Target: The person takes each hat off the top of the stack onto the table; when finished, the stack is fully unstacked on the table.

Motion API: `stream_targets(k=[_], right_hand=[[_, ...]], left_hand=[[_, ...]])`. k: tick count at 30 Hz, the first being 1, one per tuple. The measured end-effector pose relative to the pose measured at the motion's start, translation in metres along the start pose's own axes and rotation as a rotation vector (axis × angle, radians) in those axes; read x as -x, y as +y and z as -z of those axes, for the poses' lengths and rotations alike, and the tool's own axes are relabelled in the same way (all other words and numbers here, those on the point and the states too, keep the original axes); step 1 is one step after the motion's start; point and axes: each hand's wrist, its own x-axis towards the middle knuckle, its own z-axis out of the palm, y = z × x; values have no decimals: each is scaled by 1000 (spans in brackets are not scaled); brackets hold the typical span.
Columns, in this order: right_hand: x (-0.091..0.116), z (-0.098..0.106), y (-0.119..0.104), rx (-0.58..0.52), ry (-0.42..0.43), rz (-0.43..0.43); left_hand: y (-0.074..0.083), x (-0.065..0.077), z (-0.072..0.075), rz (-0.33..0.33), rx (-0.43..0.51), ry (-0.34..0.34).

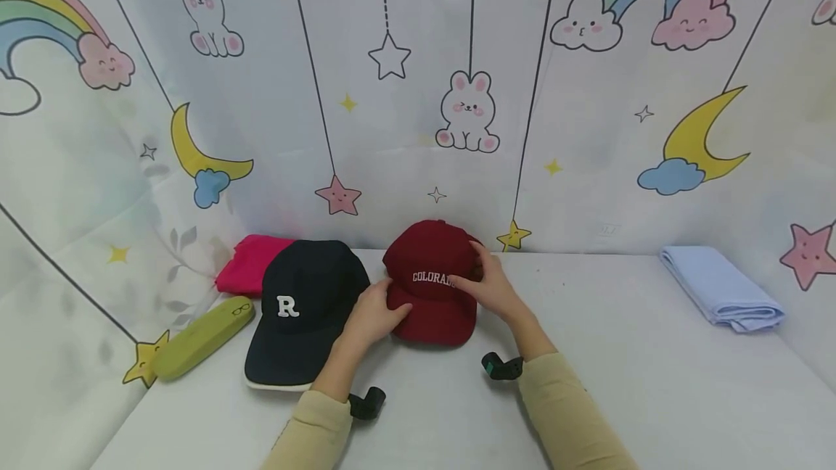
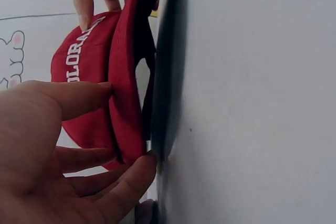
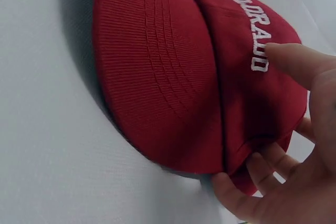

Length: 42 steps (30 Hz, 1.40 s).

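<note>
The red cap (image 1: 427, 299) is near the back of the white surface (image 1: 607, 390), just beside the black cap (image 1: 313, 289). The left hand (image 1: 371, 315) pinches one side of its brim — the right hand (image 1: 491, 284) pinches the other side of the cap, thumb on the white letters. A folded blue cloth (image 1: 721, 289) lies well apart.

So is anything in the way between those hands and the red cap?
No, nothing visible is. The left hand and right hand both touch the red cap, one at each side. The black cap sits beside it, near the left hand, but not in between.
</note>
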Motion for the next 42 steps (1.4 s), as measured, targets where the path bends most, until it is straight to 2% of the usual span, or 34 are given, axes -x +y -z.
stream_targets(k=[3,8,11,17,23,27,32,38,42], right_hand=[[3,-3,-1,42,-18,-44],[5,-7,-3,131,-32,-108],[5,-8,-4,165,-34,-113],[4,-9,-5,225,-28,-116],[3,-14,-6,266,-3,-79],[3,-18,-7,302,-7,-71],[4,-21,-6,321,3,-80],[4,-24,-2,326,13,-84],[5,-25,1,333,19,-85]], left_hand=[[-2,1,-2,23,-15,-40],[-4,2,-1,39,-10,-71],[-3,3,1,49,8,-78],[0,4,7,18,52,-63],[6,7,15,1,61,-38],[9,13,21,-25,74,-10],[10,23,31,-96,118,27],[8,42,49,-94,192,49],[3,51,61,-163,198,71]])
